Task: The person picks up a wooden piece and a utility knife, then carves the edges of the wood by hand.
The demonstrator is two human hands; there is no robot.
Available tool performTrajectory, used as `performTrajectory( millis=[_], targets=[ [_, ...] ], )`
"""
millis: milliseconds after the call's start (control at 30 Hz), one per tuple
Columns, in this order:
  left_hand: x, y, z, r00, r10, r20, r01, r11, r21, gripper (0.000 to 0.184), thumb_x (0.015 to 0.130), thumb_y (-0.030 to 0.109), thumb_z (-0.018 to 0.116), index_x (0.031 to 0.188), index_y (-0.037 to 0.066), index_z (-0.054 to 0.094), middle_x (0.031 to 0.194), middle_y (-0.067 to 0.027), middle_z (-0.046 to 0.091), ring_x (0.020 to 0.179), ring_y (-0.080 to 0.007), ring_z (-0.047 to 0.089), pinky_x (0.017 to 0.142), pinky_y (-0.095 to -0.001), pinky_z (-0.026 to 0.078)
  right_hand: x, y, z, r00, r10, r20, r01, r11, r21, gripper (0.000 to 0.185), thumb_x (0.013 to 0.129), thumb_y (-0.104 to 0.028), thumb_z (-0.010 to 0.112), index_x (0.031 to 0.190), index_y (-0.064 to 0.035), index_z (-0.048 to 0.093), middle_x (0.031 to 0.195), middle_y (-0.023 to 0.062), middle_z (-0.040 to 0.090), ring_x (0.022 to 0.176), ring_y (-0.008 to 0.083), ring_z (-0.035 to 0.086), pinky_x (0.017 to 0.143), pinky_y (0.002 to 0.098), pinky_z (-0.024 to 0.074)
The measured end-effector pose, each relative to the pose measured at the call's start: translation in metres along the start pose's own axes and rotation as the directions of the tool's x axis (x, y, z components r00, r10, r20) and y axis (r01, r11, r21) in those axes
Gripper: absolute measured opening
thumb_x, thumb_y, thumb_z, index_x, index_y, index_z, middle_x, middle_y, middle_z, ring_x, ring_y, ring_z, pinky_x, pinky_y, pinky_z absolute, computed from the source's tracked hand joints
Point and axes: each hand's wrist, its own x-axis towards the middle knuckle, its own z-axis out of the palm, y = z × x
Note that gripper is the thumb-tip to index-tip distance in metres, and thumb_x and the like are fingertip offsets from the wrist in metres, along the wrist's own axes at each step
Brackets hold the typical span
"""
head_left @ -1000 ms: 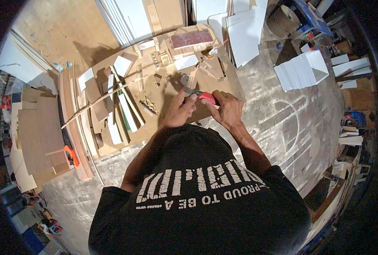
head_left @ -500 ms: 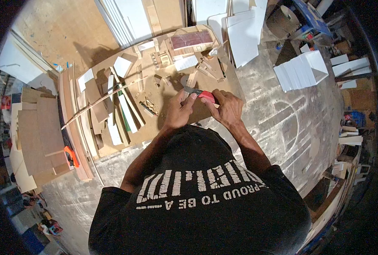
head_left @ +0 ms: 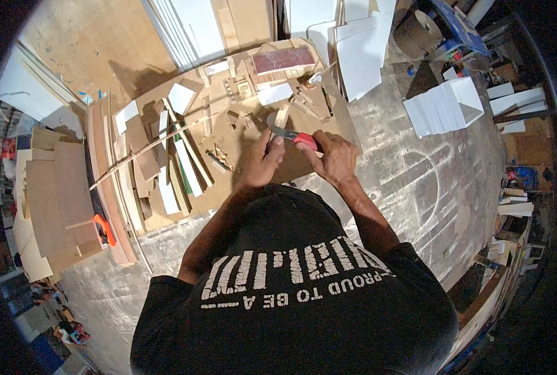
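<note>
My right hand [head_left: 336, 156] is closed round the red and black handle of a utility knife [head_left: 306, 140], whose grey blade points left. My left hand [head_left: 263, 164] grips a short pale wood strip [head_left: 281, 116] that sticks up past the fingers, away from me. The blade lies across this strip, close to my left thumb. Both hands are over the near edge of a brown work board [head_left: 228, 181]. Part of the strip is hidden by my left fingers.
A pile of wood and white strips [head_left: 181, 162] covers the board's left side. At its far end sits a wooden box shape with a dark red top [head_left: 283, 60]. Small wood offcuts [head_left: 306, 103] lie nearby. White panels [head_left: 438, 106] stand on the right floor; an orange-handled tool [head_left: 105, 230] is at left.
The knife has tilted slightly and its blade has shifted a little on the strip. My left thumb and fingers have moved slightly. My right hand keeps its hold.
</note>
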Motion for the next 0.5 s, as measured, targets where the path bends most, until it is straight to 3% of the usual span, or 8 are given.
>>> performTrajectory(
  millis=[33,133,233,333,433,500],
  targets=[
    [0.001,0.000,0.000,1.000,0.015,0.026,-0.013,0.997,-0.070,0.022,0.105,0.023,0.050,0.120,0.008,0.051,0.082,-0.0012,0.056,0.062,-0.0108,0.050,0.057,-0.0278,0.043,-0.001,0.001,0.000,1.000,-0.004,0.008,0.004,1.000,-0.002,0.046,0.088,-0.055,0.065,0.083,-0.0096,0.065,0.067,0.0081,0.064,0.062,0.0284,0.066,0.054,0.0416,0.0508],
    [-0.004,0.022,-0.004,0.975,-0.172,0.137,0.208,0.926,-0.314,0.016,0.104,0.021,0.051,0.113,0.009,0.048,0.087,-0.0028,0.054,0.062,-0.0106,0.048,0.055,-0.0267,0.041,-0.001,0.000,-0.001,0.999,0.006,0.041,-0.007,1.000,0.012,0.046,0.089,-0.055,0.065,0.082,-0.0097,0.064,0.067,0.0084,0.064,0.062,0.0285,0.066,0.054,0.0420,0.0505],
    [-0.006,0.025,-0.005,0.957,-0.241,0.162,0.284,0.895,-0.343,0.013,0.102,0.020,0.052,0.110,0.009,0.049,0.084,-0.0017,0.050,0.059,-0.0090,0.043,0.052,-0.0257,0.037,-0.001,0.000,-0.002,0.999,0.002,0.050,-0.003,1.000,0.016,0.046,0.089,-0.055,0.064,0.082,-0.0099,0.063,0.066,0.0084,0.064,0.061,0.0285,0.066,0.053,0.0423,0.0504],
    [-0.006,0.022,-0.003,0.955,-0.216,0.204,0.280,0.885,-0.372,0.014,0.103,0.021,0.053,0.110,0.009,0.050,0.079,0.0004,0.047,0.058,-0.0079,0.042,0.049,-0.0251,0.033,0.001,0.001,-0.001,0.998,-0.012,0.062,0.011,1.000,0.013,0.046,0.090,-0.056,0.063,0.082,-0.0100,0.063,0.065,0.0082,0.064,0.061,0.0286,0.066,0.053,0.0425,0.0502],
    [-0.007,0.019,0.003,0.935,-0.339,0.105,0.353,0.852,-0.387,0.017,0.103,0.023,0.053,0.112,0.009,0.051,0.077,0.0011,0.047,0.056,-0.0069,0.040,0.048,-0.0243,0.031,0.002,0.004,0.001,0.997,-0.006,0.083,0.006,1.000,0.006,0.047,0.090,-0.057,0.062,0.082,-0.0099,0.063,0.065,0.0087,0.064,0.061,0.0291,0.066,0.053,0.0428,0.0502],
    [-0.003,0.015,0.002,0.939,-0.327,0.107,0.344,0.885,-0.314,0.020,0.103,0.026,0.053,0.112,0.008,0.051,0.076,0.0012,0.047,0.056,-0.0070,0.041,0.049,-0.0239,0.033,0.004,0.005,0.002,0.994,0.010,0.105,-0.011,1.000,0.012,0.048,0.090,-0.057,0.061,0.083,-0.0096,0.063,0.065,0.0092,0.064,0.061,0.0296,0.066,0.053,0.0429,0.0504]
  ],
)
